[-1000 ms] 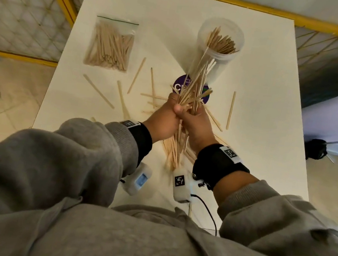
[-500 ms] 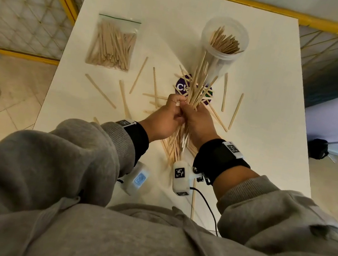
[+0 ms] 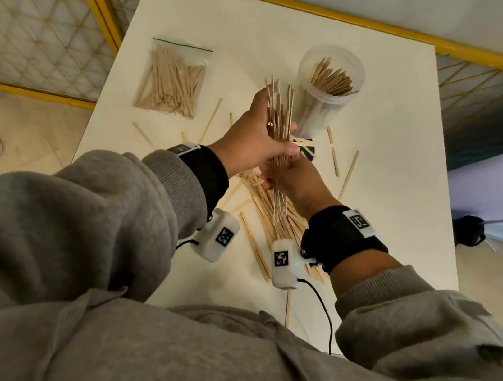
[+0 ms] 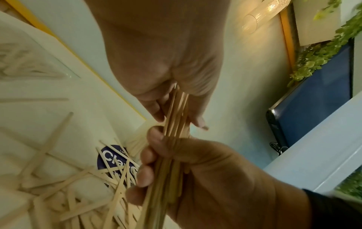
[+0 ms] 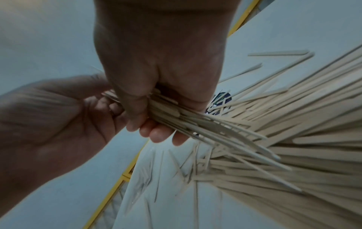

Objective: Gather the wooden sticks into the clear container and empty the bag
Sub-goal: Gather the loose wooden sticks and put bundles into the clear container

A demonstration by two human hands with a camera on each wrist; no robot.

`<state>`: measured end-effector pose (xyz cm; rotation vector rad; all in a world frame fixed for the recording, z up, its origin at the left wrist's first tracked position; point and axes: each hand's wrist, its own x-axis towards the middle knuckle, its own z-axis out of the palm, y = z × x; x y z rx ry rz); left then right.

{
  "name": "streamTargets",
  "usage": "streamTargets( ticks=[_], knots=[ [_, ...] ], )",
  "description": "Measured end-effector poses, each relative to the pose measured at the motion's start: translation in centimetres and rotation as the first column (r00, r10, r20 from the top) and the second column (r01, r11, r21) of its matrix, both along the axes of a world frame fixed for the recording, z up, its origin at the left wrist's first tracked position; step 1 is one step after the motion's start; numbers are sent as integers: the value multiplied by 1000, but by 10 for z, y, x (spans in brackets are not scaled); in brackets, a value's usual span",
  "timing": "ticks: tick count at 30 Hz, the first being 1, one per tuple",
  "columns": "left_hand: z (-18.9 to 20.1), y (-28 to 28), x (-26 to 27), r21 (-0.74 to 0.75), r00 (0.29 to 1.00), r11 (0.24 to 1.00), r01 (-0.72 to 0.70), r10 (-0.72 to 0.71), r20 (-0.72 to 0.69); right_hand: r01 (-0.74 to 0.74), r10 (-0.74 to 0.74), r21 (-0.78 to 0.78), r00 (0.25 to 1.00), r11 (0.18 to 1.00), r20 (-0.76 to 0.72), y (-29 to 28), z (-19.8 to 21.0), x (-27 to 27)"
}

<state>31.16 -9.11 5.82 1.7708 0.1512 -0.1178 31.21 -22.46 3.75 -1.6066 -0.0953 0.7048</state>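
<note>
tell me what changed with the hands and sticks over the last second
The left hand has slid up the bundle of sticks toward the clear container, its fingers now lying along the upper half. The right hand keeps its grip lower down. The bundle's tips have drawn together, no longer fanned. The bag, the container and the pile on the table stayed put.

I see a grey hoodie (image 3: pixel 94 313) with ribbed cuffs (image 3: pixel 176 179). Each wrist wears a wide black strap (image 3: pixel 339 236) with a white square-patterned tag (image 3: pixel 359 222), and under each hangs a white camera box (image 3: pixel 283 262) bearing a black-and-white marker, trailing a thin black cable (image 3: pixel 327 316).
</note>
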Motion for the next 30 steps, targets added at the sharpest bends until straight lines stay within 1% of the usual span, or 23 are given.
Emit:
streamTargets(
  ticks=[2, 4, 6, 10, 13, 16, 19, 22, 25, 27, 30],
  knots=[
    [2, 1, 0, 58, 999, 998, 11, -13, 30, -45, 45, 19, 999, 999, -12, -1, 7, 3],
    [3, 0, -1, 76, 998, 996, 41, -44, 38, -76, 76, 16, 997, 997, -34, -2, 10, 6],
    [3, -1, -3, 62, 998, 996, 58, -60, 35, -80, 79, -21, 996, 997, -51, -2, 11, 6],
    [3, 5, -2, 24, 999, 999, 40, -40, 15, -73, 73, -91, 997, 993, -3, 1, 12, 6],
    [6, 8, -6, 13, 999, 999, 46, -46, 3, -58, 58, -103, 998, 993, -9, 2, 11, 7],
    [5, 5, -6, -26, 1000, 1000, 12, -13, -14, -21, 20, -139, 1000, 990, -6, 4, 11, 7],
    [4, 1, -5, -6, 999, 999, -38, 38, -19, 16, -17, -147, 1000, 989, -7, 8, 13, 8],
    [4, 2, -6, 25, 998, 997, -67, 67, -9, 44, -39, -178, 999, 983, 29, 10, 11, 9],
    [7, 4, -8, -45, 998, 997, -66, 65, -24, 44, -34, -193, 998, 980, 52, 10, 9, 9],
    [9, 7, -9, -122, 998, 992, -37, 31, -48, 18, -6, -173, 997, 985, 74, 8, 10, 9],
    [11, 16, -9, -182, 996, 983, -1, -14, -83, 4, 11, -141, 995, 990, 102, 6, 14, 8]
  ],
)
